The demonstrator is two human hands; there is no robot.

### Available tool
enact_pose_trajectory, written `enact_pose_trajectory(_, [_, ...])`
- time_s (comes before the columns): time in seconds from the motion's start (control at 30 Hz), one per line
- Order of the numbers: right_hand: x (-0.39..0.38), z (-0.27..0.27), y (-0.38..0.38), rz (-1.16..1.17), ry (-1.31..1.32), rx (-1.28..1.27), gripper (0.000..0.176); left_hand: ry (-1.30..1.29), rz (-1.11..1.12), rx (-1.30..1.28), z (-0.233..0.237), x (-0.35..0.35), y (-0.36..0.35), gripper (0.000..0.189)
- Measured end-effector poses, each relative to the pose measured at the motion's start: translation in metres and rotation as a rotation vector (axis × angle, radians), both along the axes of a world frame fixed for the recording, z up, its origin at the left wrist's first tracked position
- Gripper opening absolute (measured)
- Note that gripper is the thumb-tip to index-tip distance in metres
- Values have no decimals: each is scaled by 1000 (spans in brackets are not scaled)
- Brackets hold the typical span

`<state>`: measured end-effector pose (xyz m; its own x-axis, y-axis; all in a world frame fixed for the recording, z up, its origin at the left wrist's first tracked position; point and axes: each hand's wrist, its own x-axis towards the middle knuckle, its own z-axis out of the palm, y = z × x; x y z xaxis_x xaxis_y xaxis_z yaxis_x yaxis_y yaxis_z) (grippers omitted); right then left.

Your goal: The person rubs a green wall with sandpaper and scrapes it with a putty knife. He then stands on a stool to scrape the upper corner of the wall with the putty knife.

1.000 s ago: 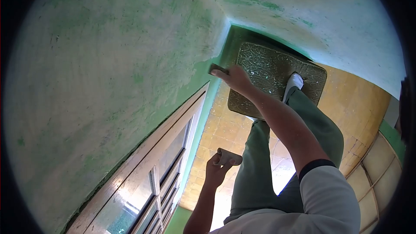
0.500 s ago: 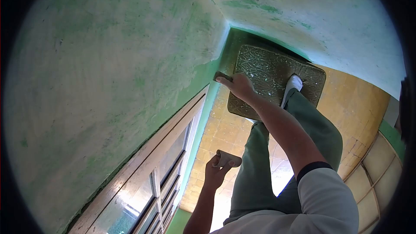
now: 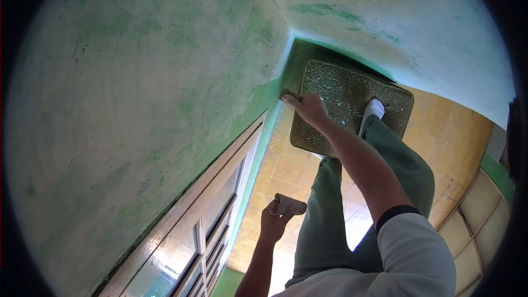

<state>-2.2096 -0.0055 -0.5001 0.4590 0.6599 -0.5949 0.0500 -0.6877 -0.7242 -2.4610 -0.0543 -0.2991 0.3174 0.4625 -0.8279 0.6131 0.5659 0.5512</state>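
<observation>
My right hand [image 3: 312, 109] is stretched forward to the green-and-white wall [image 3: 165, 77], close to the corner. Its fingers are closed around a small dark flat piece [image 3: 290, 97], whose end overlaps the wall's green lower edge. Lower in view, my left hand [image 3: 272, 224] pinches a grey-brown curled sheet [image 3: 290, 205], like a piece of sandpaper, held over the floor beside my leg. Patches of green paint show through the wall's worn, pale surface.
One white-socked foot rests on a dark, speckled padded seat [image 3: 330, 91] by the corner. Yellowish tiles cover the floor [image 3: 440, 126]. A wooden-framed window [image 3: 209, 214] runs along the left wall. A pale panelled surface [image 3: 478, 225] stands at lower right.
My right hand has shifted slightly rightward with the dark piece, along the wall's edge. My left hand still holds the curled sheet in nearly the same place. The view has tilted slightly.
</observation>
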Motion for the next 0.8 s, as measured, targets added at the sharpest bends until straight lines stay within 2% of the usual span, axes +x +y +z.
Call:
enact_pose_trajectory(0.07, [-6, 11, 22, 10, 40, 4, 69, 11, -19, -12, -5, -1, 2, 27])
enact_pose_trajectory(0.13, [-8, 59, 52, -52, 68, 296, 69, 43, -58, -23, -3, 2, 4, 27])
enact_pose_trajectory(0.17, [-4, 61, 48, -51, 68, 296, 69, 34, -60, -12, -7, -3, 2, 28])
enact_pose_trajectory(0.23, [6, 62, 32, -46, 28, 145, 70, 14, -56, -9, -2, 2, 2, 27])
enact_pose_trajectory(0.27, [10, 55, 19, -47, 26, 151, 70, -9, -57, -7, 0, 5, 2, 27])
enact_pose_trajectory(0.37, [8, 18, -7, -67, -49, 19, 72, -5, -83, 11, 3, 4, 3, 27])
enact_pose_trajectory(0.43, [8, 5, -9, 33, -45, -96, 73, 10, -91, 10, 2, 2, 2, 28])
enact_pose_trajectory(0.57, [11, 46, 37, 27, 35, 33, 74, -1, -41, -31, -1, 5, -1, 28])
enact_pose_trajectory(0.7, [4, 27, 17, -31, 52, 108, 74, 31, -77, -19, -2, 2, -3, 29])
enact_pose_trajectory(0.8, [5, 2, -7, -61, -63, -3, 73, 24, -98, 15, -5, -4, -2, 30])
